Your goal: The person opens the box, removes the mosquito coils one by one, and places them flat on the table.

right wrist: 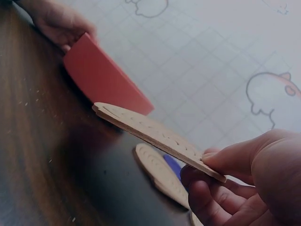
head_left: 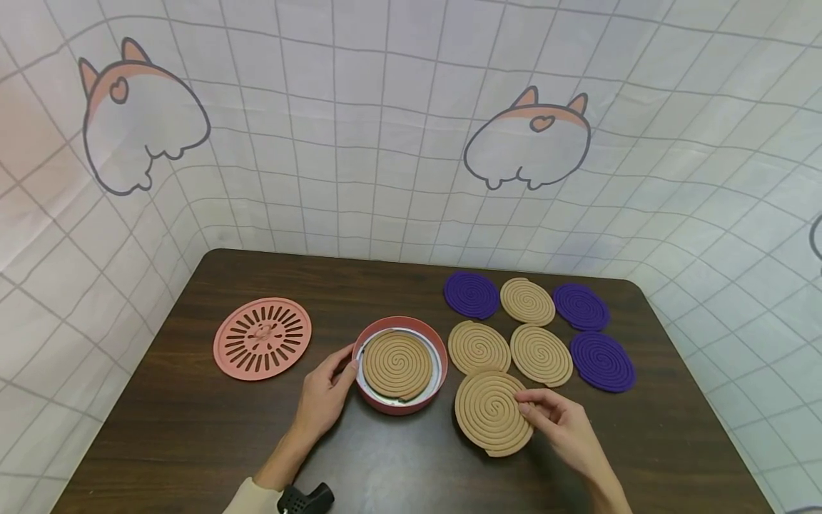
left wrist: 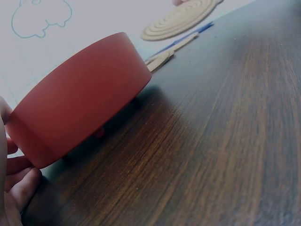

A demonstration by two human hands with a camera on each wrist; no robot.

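Observation:
My left hand [head_left: 326, 391] grips the left side of a round red mosquito coil holder [head_left: 444, 348], thumb at the rim and fingers against its outer wall. A tan mosquito coil [head_left: 398, 363] lies flat inside on the pale bottom. To the right, my right hand [head_left: 561, 427] pinches another tan mosquito coil [head_left: 493, 414] by its right edge, thumb on top and fingers beneath. In the right wrist view this coil [right wrist: 146, 129] is raised off the table and tilted, overlapping the holder's red wall [right wrist: 101, 75].
Three tan coils [head_left: 541, 355] and three purple coils [head_left: 602, 360] lie grouped on the dark wooden table [head_left: 359, 471] at the back right. A pink slotted lid [head_left: 262, 339] lies flat at the left. Behind the table hangs a white checked curtain [head_left: 359, 143].

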